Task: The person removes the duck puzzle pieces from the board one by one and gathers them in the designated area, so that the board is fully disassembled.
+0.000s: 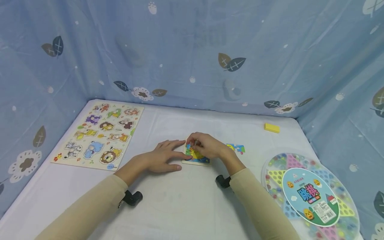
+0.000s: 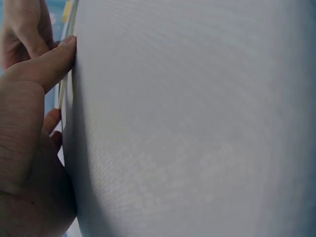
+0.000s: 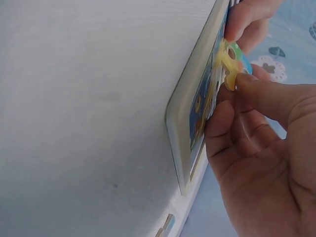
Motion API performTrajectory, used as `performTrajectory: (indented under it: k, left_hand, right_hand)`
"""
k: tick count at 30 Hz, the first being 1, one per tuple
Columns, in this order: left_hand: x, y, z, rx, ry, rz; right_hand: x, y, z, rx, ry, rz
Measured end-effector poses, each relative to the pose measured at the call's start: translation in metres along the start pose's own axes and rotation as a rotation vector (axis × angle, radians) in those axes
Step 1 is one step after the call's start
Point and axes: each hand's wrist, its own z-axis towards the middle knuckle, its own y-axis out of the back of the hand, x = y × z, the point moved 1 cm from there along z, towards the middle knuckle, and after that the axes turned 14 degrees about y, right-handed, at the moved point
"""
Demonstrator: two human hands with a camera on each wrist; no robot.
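A small wooden jigsaw board (image 1: 196, 163) with a blue, green and yellow picture lies flat on the white-covered table. My right hand (image 1: 207, 145) is over it. In the right wrist view, its thumb and fingers pinch a jigsaw piece (image 3: 230, 81), yellow with green and blue, tilted up from the board's surface. The left hand (image 1: 163, 157) lies at the board's left side, fingers spread and fairly straight, with fingertips at its edge. Part of the picture is hidden under the right hand. Beyond that hand lie loose jigsaw pieces (image 1: 240, 148).
At the left lies a large animal puzzle board (image 1: 99, 136). A yellow block (image 1: 271, 128) sits at the back right. On the right is a round clear Chinese checkers set (image 1: 271, 176) with a printed label. Blue patterned cloth (image 1: 192, 60) hangs behind and beside the table.
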Motion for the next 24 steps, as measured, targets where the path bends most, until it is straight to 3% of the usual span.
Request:
performTrajectory:
  k: [14,24]
  left_hand:
    - [0.0,-0.001,0.0,-0.015,-0.002,-0.009]
    - [0.0,-0.001,0.0,-0.014,0.001,-0.012]
  right_hand:
    - [-0.001,0.002,-0.006,-0.042,0.007,0.002]
    - [0.005,0.015,-0.019,-0.053,0.001,0.018]
